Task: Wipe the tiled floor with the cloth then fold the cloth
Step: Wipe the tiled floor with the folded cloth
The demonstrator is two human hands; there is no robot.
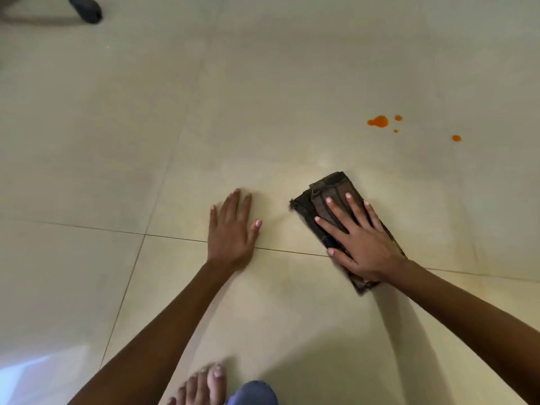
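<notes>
Two hands down on the floor (117, 147), both palm down with fingers out straight. Left hand (232, 232) flat on bare tile, fingers close together and pointing away, thumb out to the side, nothing held. Heel of that hand right on a thin dark line between tiles. Right hand (361, 244) flat on top of the cloth (336, 185), fingers spread wide, pressing down, not curled round it. Cloth dark brown, folded into a long strip, lying on the floor off to the right of the left hand and apart from it. Far end of the strip poking out past the fingertips, with a frayed corner on its left side; near end peeking out under the wrist. Same thin tile line running under the cloth too. Farther away and to the right, orange spots (380, 121) on the floor: one big blob and three little dots, one of them farther right, all apart from the cloth. Pale cream tiles all around, a bit shiny, with another thin line crossing on the left. Down at the bottom edge, toes of a bare foot (204, 384), and just beside them a bit of blue fabric (254, 393). Up in the top left corner, a dark lump (87, 10) with a grey shadow next to it, too blurry to tell what. Both arms bare, reaching in from the bottom.
</notes>
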